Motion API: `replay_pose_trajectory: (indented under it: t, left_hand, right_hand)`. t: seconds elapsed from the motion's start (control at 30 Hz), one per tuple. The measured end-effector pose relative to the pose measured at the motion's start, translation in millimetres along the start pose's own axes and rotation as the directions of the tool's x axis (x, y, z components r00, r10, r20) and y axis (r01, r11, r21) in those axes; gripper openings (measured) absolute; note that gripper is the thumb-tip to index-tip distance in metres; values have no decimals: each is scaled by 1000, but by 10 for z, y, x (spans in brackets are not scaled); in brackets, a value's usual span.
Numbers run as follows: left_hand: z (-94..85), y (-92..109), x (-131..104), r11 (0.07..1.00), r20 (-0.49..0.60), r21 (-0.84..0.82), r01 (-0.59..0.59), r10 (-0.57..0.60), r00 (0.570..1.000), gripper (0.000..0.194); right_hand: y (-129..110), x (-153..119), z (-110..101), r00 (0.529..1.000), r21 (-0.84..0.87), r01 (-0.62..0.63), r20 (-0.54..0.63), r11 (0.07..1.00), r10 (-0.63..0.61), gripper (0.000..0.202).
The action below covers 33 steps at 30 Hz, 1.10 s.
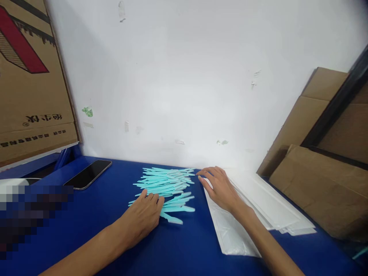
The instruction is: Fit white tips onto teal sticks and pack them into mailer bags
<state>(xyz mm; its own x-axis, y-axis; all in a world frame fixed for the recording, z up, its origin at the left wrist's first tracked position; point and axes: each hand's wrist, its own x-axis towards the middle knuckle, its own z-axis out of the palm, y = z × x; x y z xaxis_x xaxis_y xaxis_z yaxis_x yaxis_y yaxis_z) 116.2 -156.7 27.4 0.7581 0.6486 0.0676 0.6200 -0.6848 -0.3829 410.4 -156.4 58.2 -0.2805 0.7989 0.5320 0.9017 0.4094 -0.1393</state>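
Note:
A heap of mint-green eyebrow razors [163, 180] lies on the blue tabletop [109, 214]. At its near side my left hand [146, 211] is closed over a few loose eyebrow razors [178, 208], whose ends stick out on both sides of it. The fingertips are hidden beneath the hand. My right hand [220, 188] is open, fingers stretched toward the heap's right end, with nothing visible in it. It hovers over or rests on the edge of a white padded mailer [232, 237]; contact cannot be made out.
More white mailers [276, 203] lie stacked at the right, beside folded brown cardboard [313, 188]. A dark-screened phone [89, 174] lies at the back left. Behind the table rises a white wall [172, 84], with a printed carton [34, 92] at the left.

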Motion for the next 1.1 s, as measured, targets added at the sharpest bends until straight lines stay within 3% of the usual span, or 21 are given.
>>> replay_pose_trajectory:
  t: [0.1,0.2,0.27,0.33,0.47,0.57,0.7,0.87,0.97,1.1]
  left_hand:
    - [13,-29,6,996,-79,-77,-49,43,996,25]
    - [-7,-12,9,975,-106,-221,-13,-10,994,27]
    - [-54,22,8,953,-88,-303,15,-43,995,29]
    - [-110,60,11,928,-53,-370,33,-57,997,27]
    - [-166,108,37,894,12,-444,58,-58,998,32]
    - [-141,96,69,885,59,-449,120,-105,993,42]
    - [-93,61,96,870,46,-464,168,-166,985,35]
    - [-70,110,101,878,-72,-474,70,-118,990,51]
    - [-69,129,120,857,-32,-509,79,-111,993,44]
    - [-119,133,135,849,8,-516,112,-125,992,24]
  right_hand:
    - [-240,-20,-24,999,236,-36,1,971,37,48]
    - [-496,-49,-6,990,684,-138,77,716,117,48]
    - [-651,-67,41,983,804,-158,75,573,165,46]
    - [-776,-84,102,966,844,-152,16,514,259,46]
    - [-937,-129,200,920,844,-167,-52,509,389,49]
    - [-1007,-171,239,923,850,-173,-36,498,382,50]
    - [-1077,-210,272,936,851,-174,-13,495,351,50]
    - [-1141,-211,273,968,756,-51,-124,652,219,44]
    - [-1106,-192,244,960,686,-23,-187,727,207,40]
    - [-1069,-183,210,943,739,-41,-194,673,271,38]
